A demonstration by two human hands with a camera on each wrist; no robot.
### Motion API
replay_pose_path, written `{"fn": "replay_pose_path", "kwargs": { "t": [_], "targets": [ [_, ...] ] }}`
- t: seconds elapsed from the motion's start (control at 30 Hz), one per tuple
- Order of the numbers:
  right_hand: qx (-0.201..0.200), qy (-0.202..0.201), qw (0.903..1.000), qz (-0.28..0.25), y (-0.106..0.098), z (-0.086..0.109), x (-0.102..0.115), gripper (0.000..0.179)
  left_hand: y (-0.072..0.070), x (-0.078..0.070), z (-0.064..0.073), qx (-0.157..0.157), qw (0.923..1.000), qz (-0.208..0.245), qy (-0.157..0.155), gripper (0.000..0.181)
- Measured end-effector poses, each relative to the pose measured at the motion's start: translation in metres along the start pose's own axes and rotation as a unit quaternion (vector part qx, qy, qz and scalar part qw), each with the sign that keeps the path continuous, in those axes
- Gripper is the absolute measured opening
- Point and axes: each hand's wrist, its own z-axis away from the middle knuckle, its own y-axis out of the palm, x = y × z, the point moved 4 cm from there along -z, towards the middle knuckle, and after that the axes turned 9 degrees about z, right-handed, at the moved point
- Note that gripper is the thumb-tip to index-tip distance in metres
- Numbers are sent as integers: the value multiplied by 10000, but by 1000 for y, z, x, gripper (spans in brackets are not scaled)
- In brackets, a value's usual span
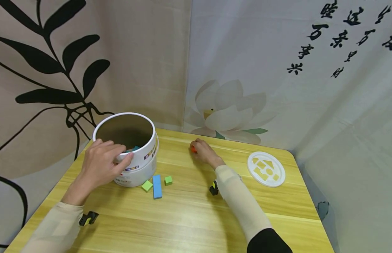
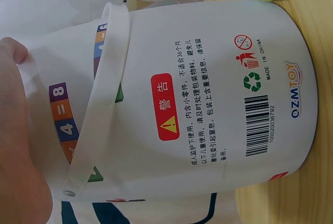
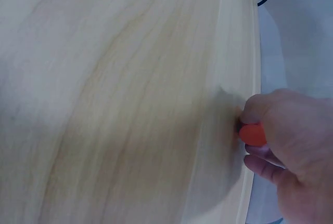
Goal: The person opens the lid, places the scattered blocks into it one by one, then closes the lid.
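Your left hand (image 1: 99,163) curls over the rim of the white bucket (image 1: 137,165), thumb outside on the wall, while your right hand (image 1: 204,151) closes its fingertips on one orange block (image 1: 193,149) at the table's (image 1: 196,218) far edge. That block sits right at the edge beyond your fingers, so I'd judge a loose pinch could knock it off the back. Between your two grips lie one blue block (image 1: 157,186) and two green blocks (image 1: 147,185), and one white sorter lid (image 1: 266,168) rests out past your right hand.
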Motion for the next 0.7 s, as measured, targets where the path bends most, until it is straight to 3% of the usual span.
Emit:
{"fn": "replay_pose_path", "kwargs": {
  "t": [0.2,0.4,0.7],
  "targets": [
    [126,262,9992,-271,-47,18,33,26,1,0,0,-27,10000,-11,24,67],
    [54,231,9991,-339,-67,31,46,24,1,0,0,-49,10000,-65,11,70],
    [-154,-156,9979,-605,-93,50,63,25,1,0,0,-87,9999,-59,59,68]
  ]
}}
